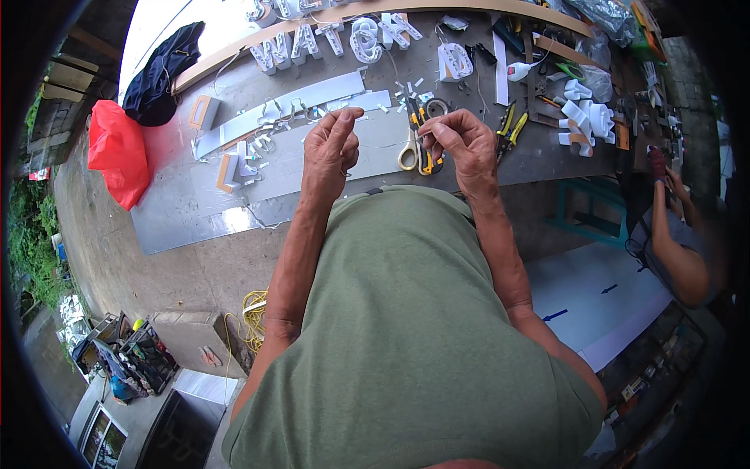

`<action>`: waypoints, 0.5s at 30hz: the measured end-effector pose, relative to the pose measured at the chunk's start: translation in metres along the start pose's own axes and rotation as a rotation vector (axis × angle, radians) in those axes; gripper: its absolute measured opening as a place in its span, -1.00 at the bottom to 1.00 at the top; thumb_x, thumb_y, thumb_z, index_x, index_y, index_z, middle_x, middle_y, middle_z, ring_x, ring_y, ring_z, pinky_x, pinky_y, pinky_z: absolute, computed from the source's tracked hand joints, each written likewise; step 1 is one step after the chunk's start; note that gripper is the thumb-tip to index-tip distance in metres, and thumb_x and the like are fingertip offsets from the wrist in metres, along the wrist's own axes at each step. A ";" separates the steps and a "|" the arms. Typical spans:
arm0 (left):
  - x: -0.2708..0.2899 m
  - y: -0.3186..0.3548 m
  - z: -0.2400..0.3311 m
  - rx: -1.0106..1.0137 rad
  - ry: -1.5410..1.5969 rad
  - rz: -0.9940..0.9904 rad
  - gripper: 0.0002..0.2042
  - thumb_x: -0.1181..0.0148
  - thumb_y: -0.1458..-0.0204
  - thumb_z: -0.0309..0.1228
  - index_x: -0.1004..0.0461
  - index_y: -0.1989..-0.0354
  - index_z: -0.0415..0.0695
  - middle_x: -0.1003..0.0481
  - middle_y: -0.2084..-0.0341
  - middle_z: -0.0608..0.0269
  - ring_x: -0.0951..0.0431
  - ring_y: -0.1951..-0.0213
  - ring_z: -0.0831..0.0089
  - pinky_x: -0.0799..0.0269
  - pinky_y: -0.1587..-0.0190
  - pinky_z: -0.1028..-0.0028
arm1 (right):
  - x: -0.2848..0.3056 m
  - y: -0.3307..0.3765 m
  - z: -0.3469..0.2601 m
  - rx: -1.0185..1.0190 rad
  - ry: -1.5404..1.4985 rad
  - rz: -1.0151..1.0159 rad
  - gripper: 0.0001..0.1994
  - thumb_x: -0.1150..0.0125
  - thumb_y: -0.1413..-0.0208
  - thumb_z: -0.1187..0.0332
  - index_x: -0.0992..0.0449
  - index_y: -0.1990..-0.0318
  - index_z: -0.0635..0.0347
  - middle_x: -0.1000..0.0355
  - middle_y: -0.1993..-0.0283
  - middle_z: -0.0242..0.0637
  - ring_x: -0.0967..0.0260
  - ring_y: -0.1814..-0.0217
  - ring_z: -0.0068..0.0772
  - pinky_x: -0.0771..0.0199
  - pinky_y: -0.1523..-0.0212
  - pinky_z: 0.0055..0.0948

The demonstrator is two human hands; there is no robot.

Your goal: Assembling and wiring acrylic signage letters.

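My left hand (333, 152) is raised over the near edge of the worktable, its fingers curled with thumb and forefinger pinched. Across from it, my right hand (467, 148) pinches a thin pale wire (394, 145) that runs toward the left hand. Whether the left fingers also grip the wire is too fine to make out. Between the hands lie scissors (407, 155) with cream handles and a yellow-and-black cutter (426, 163). A tape roll (436, 108) sits just beyond the right hand, with yellow-handled pliers (512, 127) to its right.
White letter-shaped casings (305, 45) stand along the far side of the table (273, 187). Long white strips (285, 111) and small white scraps lie at left, near a red bag (117, 155) and dark cloth (162, 74). At right, another person (676, 242) is beside a white panel (601, 293).
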State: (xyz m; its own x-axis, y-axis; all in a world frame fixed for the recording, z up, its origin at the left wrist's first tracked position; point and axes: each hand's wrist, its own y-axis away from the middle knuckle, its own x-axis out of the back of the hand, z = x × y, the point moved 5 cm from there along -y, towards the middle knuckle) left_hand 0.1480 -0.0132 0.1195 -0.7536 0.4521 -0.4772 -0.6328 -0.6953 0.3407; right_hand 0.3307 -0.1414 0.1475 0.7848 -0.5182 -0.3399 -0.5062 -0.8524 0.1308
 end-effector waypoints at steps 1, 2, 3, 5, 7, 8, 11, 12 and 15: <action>0.001 0.000 0.000 -0.002 0.000 0.004 -0.60 -0.18 -0.29 -0.11 -0.50 0.01 -0.26 -0.21 0.72 0.56 -0.03 0.70 0.78 0.12 0.66 0.62 | 0.002 -0.001 0.005 -0.026 0.076 -0.035 -0.88 -0.17 -0.30 0.41 -0.50 0.21 0.30 -0.59 0.26 -0.18 -0.52 0.30 -0.58 -0.51 0.32 -0.57; 0.001 0.000 -0.001 0.039 0.047 0.006 -0.52 -0.07 -0.32 -0.01 -0.47 -0.03 -0.27 -0.17 0.73 0.56 -0.01 0.71 0.76 0.14 0.65 0.61 | 0.000 -0.002 0.009 -0.052 0.151 -0.071 -0.88 -0.17 -0.31 0.40 -0.50 0.21 0.29 -0.59 0.29 -0.19 -0.52 0.30 -0.57 -0.51 0.32 -0.57; 0.001 0.000 -0.003 0.081 0.094 0.008 -0.43 0.04 -0.35 0.09 -0.44 -0.07 -0.28 -0.13 0.75 0.55 0.01 0.71 0.75 0.16 0.65 0.60 | -0.001 -0.003 0.012 -0.054 0.148 -0.077 -0.88 -0.17 -0.31 0.40 -0.50 0.21 0.29 -0.59 0.29 -0.19 -0.52 0.30 -0.57 -0.51 0.32 -0.57; 0.001 -0.001 -0.004 0.101 0.052 0.016 -0.35 0.14 -0.34 0.18 -0.39 -0.13 -0.28 -0.13 0.74 0.54 0.02 0.71 0.75 0.17 0.65 0.58 | -0.006 -0.006 0.018 -0.090 0.067 -0.096 -0.89 -0.14 -0.32 0.40 -0.49 0.20 0.27 -0.60 0.30 -0.22 -0.52 0.32 -0.57 -0.50 0.34 -0.58; -0.001 -0.001 -0.003 0.068 0.097 -0.050 -0.49 -0.05 -0.33 0.02 -0.46 -0.02 -0.29 -0.17 0.73 0.54 -0.02 0.70 0.76 0.13 0.65 0.61 | -0.008 -0.011 0.019 -0.123 0.033 -0.091 -0.88 -0.15 -0.33 0.40 -0.47 0.19 0.28 -0.60 0.29 -0.16 -0.58 0.32 -0.49 -0.55 0.37 -0.56; 0.003 0.001 -0.007 0.069 0.098 -0.047 -0.49 -0.05 -0.33 0.02 -0.46 -0.02 -0.29 -0.17 0.73 0.54 -0.02 0.70 0.76 0.13 0.65 0.61 | -0.008 -0.012 0.020 -0.155 0.000 -0.024 -0.86 -0.15 -0.33 0.39 -0.47 0.18 0.30 -0.60 0.28 -0.12 -0.60 0.31 -0.43 -0.59 0.39 -0.54; 0.008 0.006 -0.016 0.080 -0.199 -0.006 -0.64 -0.25 -0.24 -0.19 -0.55 0.04 -0.28 -0.35 0.68 0.50 -0.08 0.68 0.79 0.07 0.62 0.66 | -0.001 -0.016 0.027 -0.192 -0.045 0.092 -0.84 -0.16 -0.33 0.38 -0.45 0.18 0.34 -0.60 0.25 -0.04 -0.64 0.28 -0.31 -0.66 0.41 -0.51; 0.002 0.008 -0.015 0.103 -0.285 -0.020 -0.70 -0.30 -0.19 -0.27 -0.58 0.05 -0.26 -0.46 0.60 0.45 -0.10 0.66 0.80 0.04 0.61 0.67 | 0.003 -0.018 0.029 -0.195 -0.058 0.140 -0.82 -0.16 -0.33 0.38 -0.45 0.17 0.36 -0.59 0.24 -0.01 -0.65 0.27 -0.26 -0.68 0.42 -0.50; -0.005 0.008 -0.019 0.085 -0.387 -0.098 -0.68 -0.37 -0.14 -0.30 -0.62 -0.01 -0.20 -0.66 0.37 0.31 -0.18 0.62 0.81 -0.04 0.59 0.66 | 0.003 -0.017 0.035 -0.227 -0.022 0.120 -0.85 -0.15 -0.34 0.37 -0.47 0.17 0.30 -0.60 0.22 -0.04 -0.64 0.26 -0.28 -0.67 0.37 -0.48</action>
State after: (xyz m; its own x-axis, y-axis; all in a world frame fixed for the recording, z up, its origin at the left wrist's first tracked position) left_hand 0.1505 -0.0317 0.1094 -0.6899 0.7022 -0.1763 -0.7053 -0.5970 0.3823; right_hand 0.3291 -0.1259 0.1116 0.7148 -0.6169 -0.3293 -0.4999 -0.7801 0.3763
